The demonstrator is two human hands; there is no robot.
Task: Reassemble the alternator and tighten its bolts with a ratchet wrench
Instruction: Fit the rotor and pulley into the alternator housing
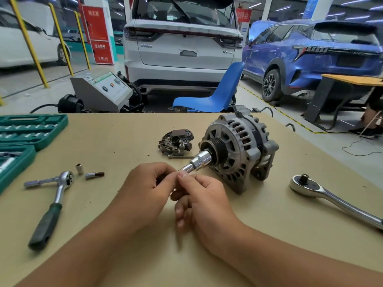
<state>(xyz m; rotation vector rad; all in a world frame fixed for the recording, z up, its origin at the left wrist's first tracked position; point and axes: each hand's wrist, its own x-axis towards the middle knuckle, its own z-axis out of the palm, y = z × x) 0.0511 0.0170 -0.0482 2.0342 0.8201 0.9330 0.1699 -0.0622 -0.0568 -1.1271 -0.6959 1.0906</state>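
Both hands (145, 189) (204, 198) pinch socket extension (200, 161) on alternator (238, 150) pulley.

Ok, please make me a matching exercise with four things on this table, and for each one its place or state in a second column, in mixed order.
Things:
1. green-handled ratchet
2. all-metal ratchet
3. large socket
4. green socket case

Places or states:
A. lies right of the alternator
B. sits on the pulley end of the alternator
C. open, at the table's far left corner
D. lies left of the hands, beside two small loose sockets

Pairs: 1-D, 2-A, 3-B, 4-C
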